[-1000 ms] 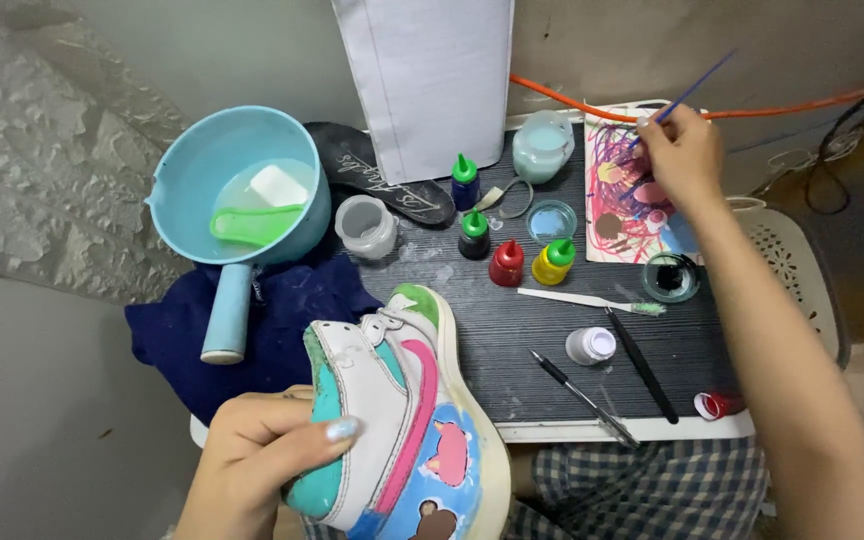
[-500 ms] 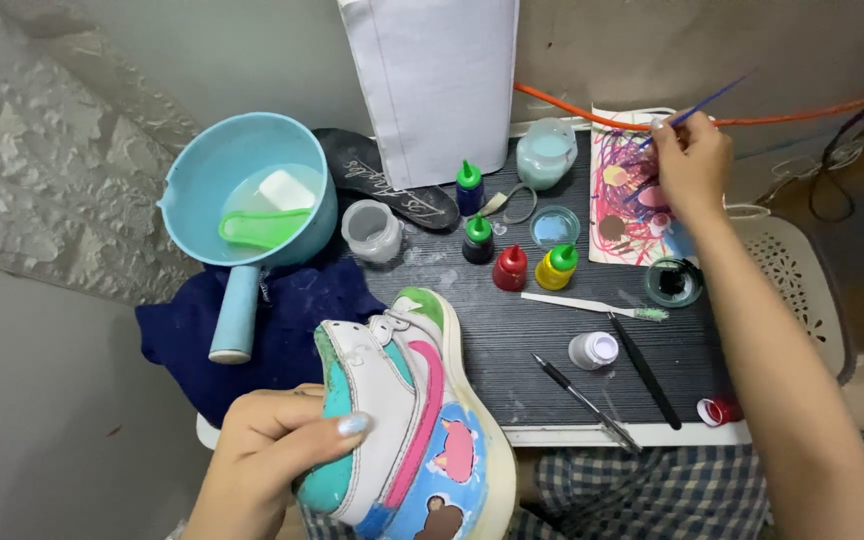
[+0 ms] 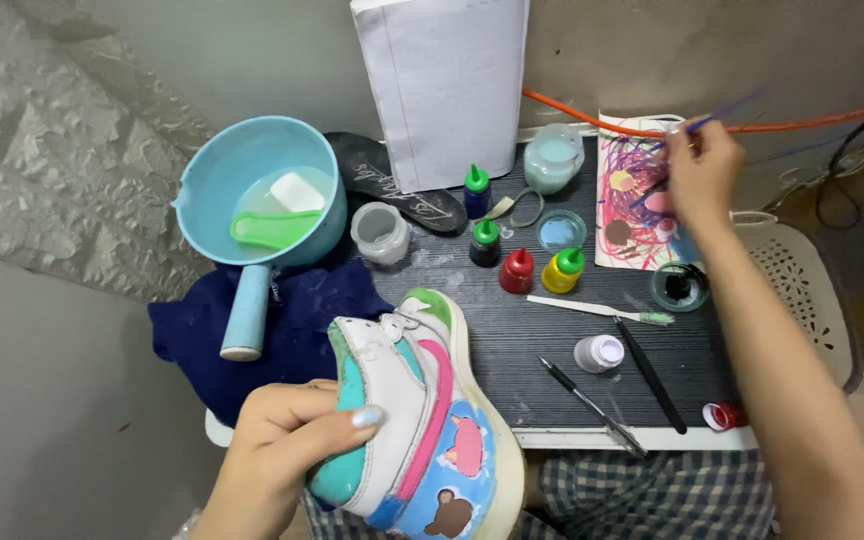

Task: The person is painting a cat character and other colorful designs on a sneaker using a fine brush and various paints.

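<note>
While the left hand (image 3: pixel 277 455) is closed around the heel end of the painted sneaker (image 3: pixel 417 415), thumb laid across its side, the shoe is held tilted over the near edge of the table (image 3: pixel 552 345), its toe reaching onto the dark ribbed top. The right hand (image 3: pixel 702 175) is closed in a pinch on a thin paintbrush (image 3: pixel 722 110), at the far right of the table, directly over the paint-smeared paper sheet (image 3: pixel 624 215).

Between the two hands stand the small paint bottles (image 3: pixel 517 270), a toothbrush (image 3: pixel 602 310), a white jar (image 3: pixel 599 352) and two black pens (image 3: pixel 652 375). One pen tip overhangs the near edge. Bare tabletop lies just right of the shoe.

Left of the left hand's reach, a blue handled basin (image 3: pixel 252 215) sits on a dark blue cloth (image 3: pixel 297 320) that drapes over the table's left edge. A small red cap (image 3: pixel 722 415) rests at the near right corner, under the right forearm.
</note>
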